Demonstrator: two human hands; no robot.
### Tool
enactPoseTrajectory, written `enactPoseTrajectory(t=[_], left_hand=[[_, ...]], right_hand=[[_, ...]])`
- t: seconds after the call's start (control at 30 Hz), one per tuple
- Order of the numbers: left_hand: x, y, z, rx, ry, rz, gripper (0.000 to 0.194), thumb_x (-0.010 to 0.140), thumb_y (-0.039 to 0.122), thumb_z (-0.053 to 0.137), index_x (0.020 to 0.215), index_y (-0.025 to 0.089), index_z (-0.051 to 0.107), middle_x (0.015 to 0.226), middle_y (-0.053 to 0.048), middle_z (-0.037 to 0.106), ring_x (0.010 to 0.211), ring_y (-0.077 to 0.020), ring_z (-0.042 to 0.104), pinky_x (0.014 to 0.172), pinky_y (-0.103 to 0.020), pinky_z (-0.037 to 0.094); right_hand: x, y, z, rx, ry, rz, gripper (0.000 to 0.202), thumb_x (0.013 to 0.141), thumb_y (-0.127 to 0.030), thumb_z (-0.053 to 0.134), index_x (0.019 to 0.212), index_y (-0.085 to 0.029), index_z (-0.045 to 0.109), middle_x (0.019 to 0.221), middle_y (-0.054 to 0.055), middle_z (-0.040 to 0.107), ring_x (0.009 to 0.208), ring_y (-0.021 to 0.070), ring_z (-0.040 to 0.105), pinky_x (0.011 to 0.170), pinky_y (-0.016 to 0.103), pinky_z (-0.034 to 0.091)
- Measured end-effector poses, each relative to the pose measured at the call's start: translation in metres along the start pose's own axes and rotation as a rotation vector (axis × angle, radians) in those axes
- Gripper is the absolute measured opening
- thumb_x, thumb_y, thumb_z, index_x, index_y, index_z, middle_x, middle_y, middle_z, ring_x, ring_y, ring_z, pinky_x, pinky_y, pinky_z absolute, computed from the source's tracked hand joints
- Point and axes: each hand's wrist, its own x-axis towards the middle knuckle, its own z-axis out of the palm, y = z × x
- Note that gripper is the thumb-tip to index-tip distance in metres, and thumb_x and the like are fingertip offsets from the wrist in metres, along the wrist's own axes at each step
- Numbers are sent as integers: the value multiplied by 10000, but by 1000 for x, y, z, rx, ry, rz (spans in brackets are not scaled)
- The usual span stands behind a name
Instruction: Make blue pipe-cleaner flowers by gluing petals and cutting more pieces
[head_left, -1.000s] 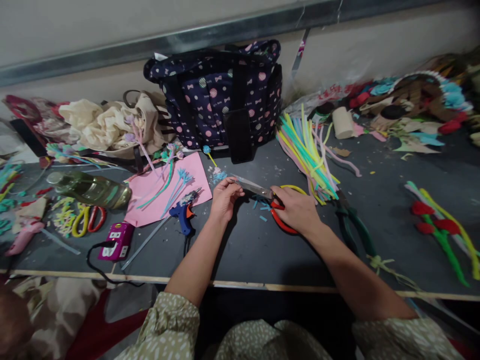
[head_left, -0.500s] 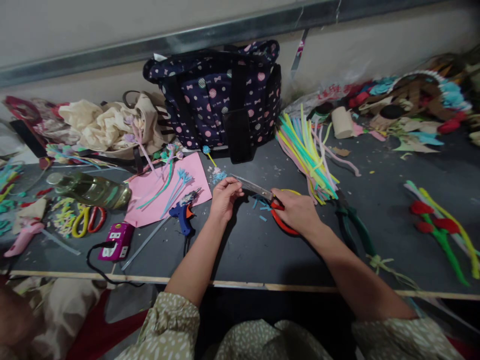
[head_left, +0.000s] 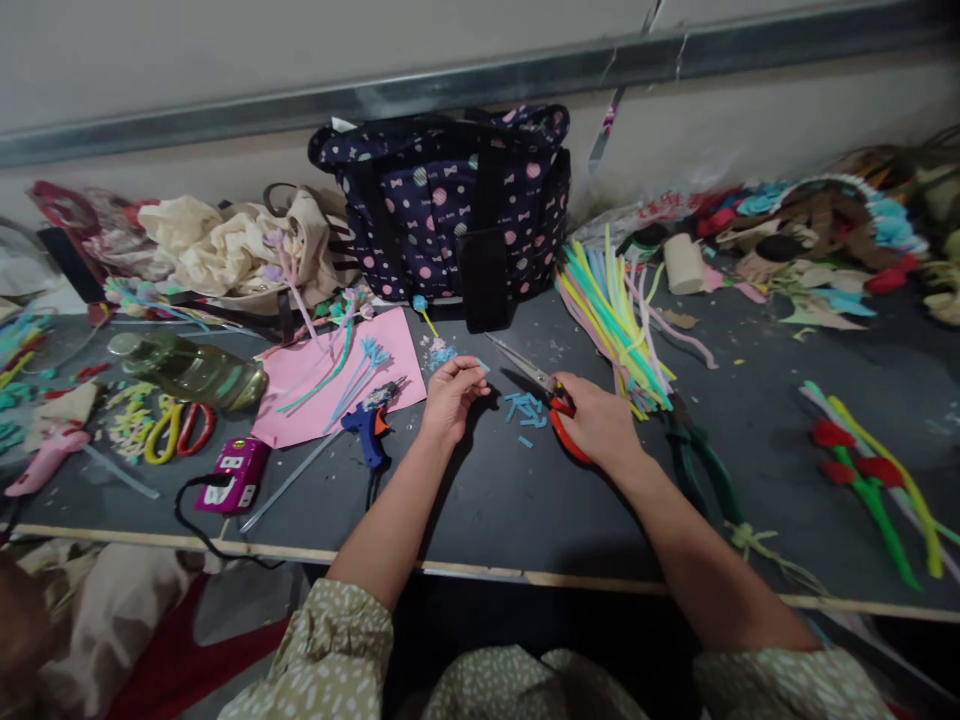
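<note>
My left hand (head_left: 453,397) is closed in a pinch on a small blue piece (head_left: 483,367) that pokes out past the fingertips. My right hand (head_left: 602,420) is wrapped round the red handles of the scissors (head_left: 534,374). Their blades look closed and point up and left, a little to the right of my left fingertips and not touching them. Below the blades, several short blue cut pieces (head_left: 526,410) lie on the dark table (head_left: 480,520). Beyond my left hand is a small pile of blue and pale bits (head_left: 441,356).
A polka-dot bag (head_left: 427,200) stands behind, a phone (head_left: 482,280) leaning on it. Left are a pink sheet (head_left: 397,345), blue glue gun (head_left: 367,432), purple power box (head_left: 235,475) and bottle (head_left: 187,370). Right are pipe cleaners (head_left: 622,330), green-handled pliers (head_left: 701,460) and red flowers (head_left: 855,465).
The scissors have moved away from my left fingertips, and their blades have closed. More blue pieces lie on the table below them. The whole view has shifted slightly.
</note>
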Motion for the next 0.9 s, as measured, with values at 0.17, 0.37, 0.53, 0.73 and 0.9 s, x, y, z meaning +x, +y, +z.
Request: enactPoseTrajectory(t=[0.17,0.37,0.53,0.73,0.9], left_hand=[[4,12,-7,39,45,220,199,607,194,779,758,171,651,669,37,581,553,-69,548,576,-211,510],[10,27,-19,165,132,403,124,625,172,727,724,183,653,638,35,565,516,-71,473,508,-196,435],[11,34,-31,554,-40,386,116,613,133,665,711,190,691,618,23,601,511,-92,469,484,-198,346],[10,36,-46,1024,-235,394,234,544,15,600,571,226,698,596,-2,649,541,-157,547,549,-245,373],[15,32,-42,992,-83,585,202,615,51,632,687,223,710,720,-18,681,683,-186,605,693,-276,435]], right_hand=[[1,-2,2,42,29,23,261,798,-218,506,1035,-225,615,891,46,699,842,217,630,599,265,337],[-1,-1,2,131,84,54,285,772,-222,505,1027,-225,632,772,27,660,722,200,609,585,255,340],[-1,-2,0,143,71,48,294,771,-222,508,1034,-227,637,765,20,653,703,191,605,602,252,357],[-1,-3,-2,138,75,45,317,775,-220,498,1060,-221,636,806,33,674,746,202,617,639,263,385],[-1,-4,-4,125,92,29,302,796,-198,478,1054,-221,632,875,46,691,805,204,622,656,261,380]])
